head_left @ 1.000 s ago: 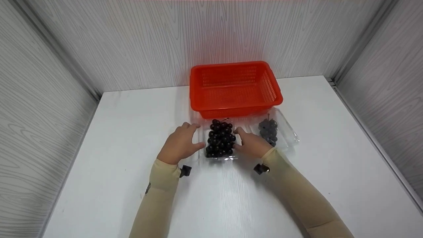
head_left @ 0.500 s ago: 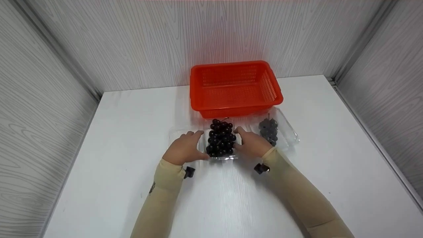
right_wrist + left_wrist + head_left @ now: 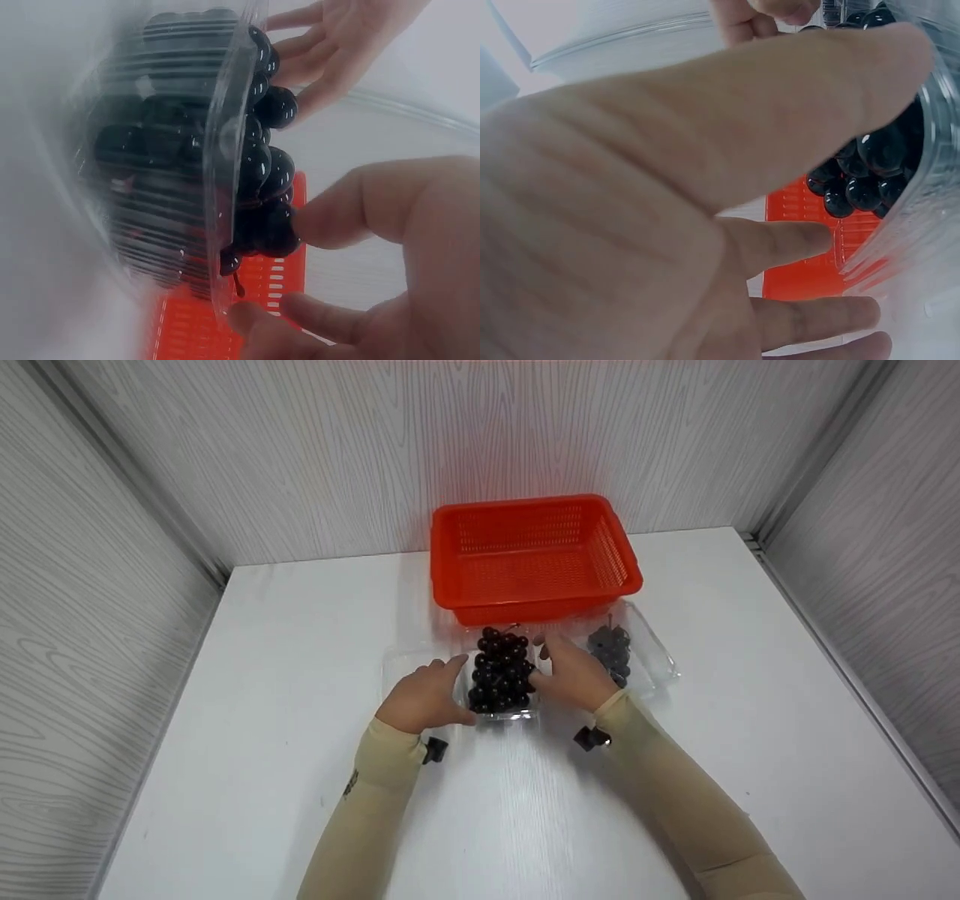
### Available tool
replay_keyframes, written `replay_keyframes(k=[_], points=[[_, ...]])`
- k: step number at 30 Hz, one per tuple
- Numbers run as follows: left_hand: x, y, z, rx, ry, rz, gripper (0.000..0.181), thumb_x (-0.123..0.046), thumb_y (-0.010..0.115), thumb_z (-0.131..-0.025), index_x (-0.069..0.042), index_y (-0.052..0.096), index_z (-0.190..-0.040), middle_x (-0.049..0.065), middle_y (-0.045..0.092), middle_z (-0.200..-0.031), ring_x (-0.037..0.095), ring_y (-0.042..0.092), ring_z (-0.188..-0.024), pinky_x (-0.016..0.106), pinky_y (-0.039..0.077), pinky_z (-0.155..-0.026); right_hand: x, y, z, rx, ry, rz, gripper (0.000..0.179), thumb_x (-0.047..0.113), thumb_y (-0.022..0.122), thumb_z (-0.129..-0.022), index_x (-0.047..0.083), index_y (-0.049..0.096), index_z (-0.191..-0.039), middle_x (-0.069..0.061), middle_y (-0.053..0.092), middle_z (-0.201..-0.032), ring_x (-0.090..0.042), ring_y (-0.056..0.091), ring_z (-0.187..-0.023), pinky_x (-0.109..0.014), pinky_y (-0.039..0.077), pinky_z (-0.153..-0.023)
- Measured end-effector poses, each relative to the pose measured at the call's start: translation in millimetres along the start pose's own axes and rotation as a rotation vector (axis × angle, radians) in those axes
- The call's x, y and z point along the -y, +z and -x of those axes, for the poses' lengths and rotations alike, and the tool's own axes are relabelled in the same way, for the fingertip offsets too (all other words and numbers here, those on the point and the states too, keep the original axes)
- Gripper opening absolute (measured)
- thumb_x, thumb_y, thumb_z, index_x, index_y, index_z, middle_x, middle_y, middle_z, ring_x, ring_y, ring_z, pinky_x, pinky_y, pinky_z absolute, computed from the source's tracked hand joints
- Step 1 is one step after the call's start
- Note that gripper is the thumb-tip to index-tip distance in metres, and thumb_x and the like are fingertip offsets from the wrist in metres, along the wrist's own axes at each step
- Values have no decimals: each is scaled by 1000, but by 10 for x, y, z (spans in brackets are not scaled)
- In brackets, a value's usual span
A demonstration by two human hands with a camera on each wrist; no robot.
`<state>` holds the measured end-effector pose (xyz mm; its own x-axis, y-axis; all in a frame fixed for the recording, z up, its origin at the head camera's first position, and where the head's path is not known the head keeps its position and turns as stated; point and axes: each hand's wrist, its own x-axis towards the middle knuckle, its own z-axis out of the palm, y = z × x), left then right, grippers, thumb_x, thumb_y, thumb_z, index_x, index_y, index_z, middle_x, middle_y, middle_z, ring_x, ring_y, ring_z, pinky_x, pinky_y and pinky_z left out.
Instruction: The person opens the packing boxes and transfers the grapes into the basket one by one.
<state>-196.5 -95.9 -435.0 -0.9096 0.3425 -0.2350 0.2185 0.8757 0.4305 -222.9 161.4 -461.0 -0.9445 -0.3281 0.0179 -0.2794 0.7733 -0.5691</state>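
Curved hands (image 3: pixel 426 697) (image 3: pixel 576 675), dark grapes (image 3: pixel 499 671) between, forearms (image 3: pixel 364 810) angled inward

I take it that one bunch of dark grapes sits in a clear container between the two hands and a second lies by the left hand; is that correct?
Not quite: the second bunch lies by the right hand, not the left hand, as the head view shows. The first bunch sits in a clear container between the hands.

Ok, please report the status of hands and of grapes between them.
Left hand beside clear container. Right hand, thumb apparently touching the grapes. Grapes sitting inside container. Red basket close behind; second bunch under clear plastic, at right.
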Motion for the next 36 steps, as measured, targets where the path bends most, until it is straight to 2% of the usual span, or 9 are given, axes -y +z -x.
replay_keyframes(k=[4, 10, 14, 17, 22, 27, 31, 36], points=[[-12, -4, -1, 3, 0, 6, 101, -39, 91, -77, -13, 38, -160, 20, 59, -137, 39, 59, -120, 54, 50, -102, 58, 22, -23, -3, -12, 26, 50, 28, 67, -91, 5, 57, -135, -15, 63, -123, -29, 60, -94, -48, 54, -85], [-8, 39, -19, -8, 18, -20, 106, -48, 92, -74, -14, 39, -160, 18, 63, -127, 35, 63, -110, 52, 54, -96, 191, 72, -85, 39, 40, 99, 63, 40, 74, -89, 6, 58, -140, -13, 62, -129, -31, 64, -101, -52, 56, -91], [-11, 78, -44, -45, 47, -58, 104, -45, 93, -73, -12, 41, -157, 19, 65, -119, 36, 65, -104, 51, 56, -92, 233, 122, -110, 52, 75, 167, 71, 43, 74, -90, 2, 54, -144, -16, 61, -133, -34, 66, -106, -54, 55, -93], [-21, 94, -54, -66, 62, -62, 102, -42, 95, -72, -8, 44, -154, 19, 65, -114, 36, 65, -101, 52, 56, -89, 236, 155, -117, 60, 77, 194, 71, 43, 77, -90, 2, 54, -143, -17, 64, -131, -36, 67, -108, -54, 55, -94], [-28, 103, -59, -70, 55, -58, 95, -39, 96, -72, -6, 50, -148, 19, 64, -110, 36, 64, -97, 51, 56, -86, 228, 185, -121, 86, 41, 210, 62, 42, 78, -91, 7, 58, -138, -16, 73, -117, -35, 70, -104, -53, 55, -91], [-42, 120, -70, -52, 27, -56, 98, -38, 94, -74, -4, 45, -151, 20, 64, -116, 37, 65, -101, 51, 56, -90, 209, 188, -113, 84, 34, 220, 58, 41, 76, -93, 5, 60, -135, -18, 74, -113, -37, 71, -101, -53, 56, -89], [-46, 139, -89, -31, 4, -56, 102, -38, 92, -76, -2, 39, -156, 22, 64, -123, 37, 66, -105, 51, 55, -95, 191, 172, -103, 102, 34, 213, 63, 40, 74, -96, 0, 53, -141, -20, 73, -113, -36, 72, -98, -53, 57, -88], [-56, 154, -97, -14, -7, -15, 104, -38, 93, -76, -1, 37, -156, 23, 63, -132, 37, 65, -112, 51, 53, -100, 165, 143, -109, 131, 31, 208, 59, 36, 64, -100, -1, 49, -143, -21, 71, -116, -36, 71, -97, -55, 57, -87]])
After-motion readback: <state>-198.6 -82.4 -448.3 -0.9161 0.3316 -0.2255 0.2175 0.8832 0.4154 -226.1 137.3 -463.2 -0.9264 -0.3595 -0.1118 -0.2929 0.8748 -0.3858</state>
